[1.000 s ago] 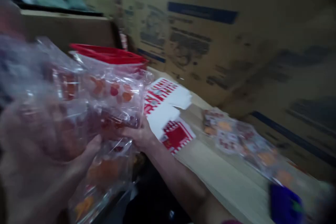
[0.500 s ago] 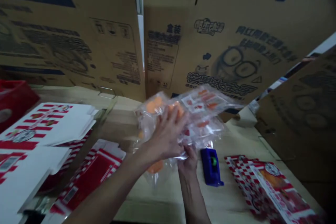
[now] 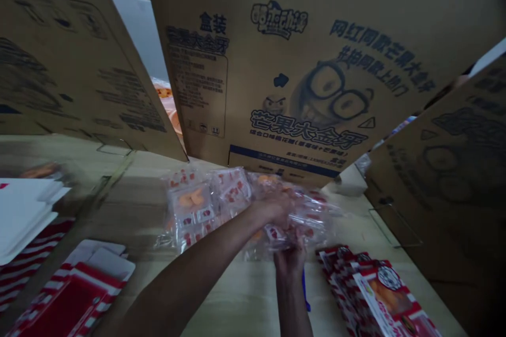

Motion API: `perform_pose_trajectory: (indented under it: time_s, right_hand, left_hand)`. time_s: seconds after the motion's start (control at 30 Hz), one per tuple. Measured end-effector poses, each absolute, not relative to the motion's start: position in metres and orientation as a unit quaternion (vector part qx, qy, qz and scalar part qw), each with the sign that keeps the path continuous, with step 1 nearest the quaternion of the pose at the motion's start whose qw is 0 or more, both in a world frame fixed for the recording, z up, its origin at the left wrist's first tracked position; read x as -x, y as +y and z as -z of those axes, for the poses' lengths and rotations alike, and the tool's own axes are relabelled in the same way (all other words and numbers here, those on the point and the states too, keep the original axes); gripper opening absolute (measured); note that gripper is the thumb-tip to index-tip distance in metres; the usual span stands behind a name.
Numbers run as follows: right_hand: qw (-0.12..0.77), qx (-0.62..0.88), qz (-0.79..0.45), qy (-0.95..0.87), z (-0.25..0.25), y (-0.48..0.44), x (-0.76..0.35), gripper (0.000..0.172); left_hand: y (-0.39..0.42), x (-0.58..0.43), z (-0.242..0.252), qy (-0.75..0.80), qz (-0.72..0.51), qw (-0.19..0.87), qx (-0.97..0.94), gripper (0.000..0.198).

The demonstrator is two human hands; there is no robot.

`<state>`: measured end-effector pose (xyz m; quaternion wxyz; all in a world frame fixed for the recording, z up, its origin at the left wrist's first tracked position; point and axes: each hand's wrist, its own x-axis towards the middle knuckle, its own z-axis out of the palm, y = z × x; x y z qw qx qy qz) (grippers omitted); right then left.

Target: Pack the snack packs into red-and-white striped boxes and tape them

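Note:
A heap of clear plastic packets (image 3: 205,202) with orange and red contents lies on the wooden table (image 3: 245,295) in front of the cardboard boxes. My left hand (image 3: 274,205) reaches in from the lower left and rests on top of the packets, fingers curled over them. My right hand (image 3: 290,258) comes up from below and grips the near edge of the same bundle. Both hands are blurred by motion. A blue tape dispenser (image 3: 305,287) is mostly hidden behind my right wrist.
Large printed cardboard cartons (image 3: 300,73) wall the back and right (image 3: 450,168) of the table. Flat red-and-white striped boxes lie at the left (image 3: 75,300) and lower right (image 3: 379,289). White flat cartons (image 3: 23,210) are stacked at the far left.
The view swung right, from the red bin to the cartons. The packets, held up in both hands before, have come down onto the table, and they now spread out to the left.

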<state>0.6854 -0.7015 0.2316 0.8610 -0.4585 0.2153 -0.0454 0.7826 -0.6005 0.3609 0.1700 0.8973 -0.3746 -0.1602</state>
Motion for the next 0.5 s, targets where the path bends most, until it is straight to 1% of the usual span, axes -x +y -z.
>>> perform_pose_trajectory:
  time_s: [0.07, 0.17, 0.3, 0.4, 0.5]
  right_hand:
    - [0.880, 0.407, 0.041, 0.243, -0.235, -0.707, -0.685, 0.028]
    - [0.883, 0.396, 0.004, 0.252, -0.243, -0.713, -0.688, 0.029]
    - [0.873, 0.410, -0.010, 0.266, -0.258, -0.716, -0.688, 0.032]
    - [0.861, 0.424, -0.061, 0.273, -0.262, -0.717, -0.673, 0.031]
    - [0.845, 0.409, -0.113, 0.327, -0.256, -0.718, -0.644, 0.027]
  left_hand:
    - [-0.607, -0.785, -0.346, -0.352, 0.168, 0.156, -0.908, 0.076]
    - [-0.613, -0.786, -0.332, -0.320, 0.156, 0.182, -0.917, 0.078]
    - [-0.610, -0.781, -0.331, -0.312, 0.097, 0.234, -0.916, 0.064]
    - [-0.597, -0.771, -0.335, -0.316, 0.064, 0.265, -0.909, 0.059]
    - [-0.574, -0.755, -0.336, -0.326, 0.062, 0.255, -0.908, 0.050]
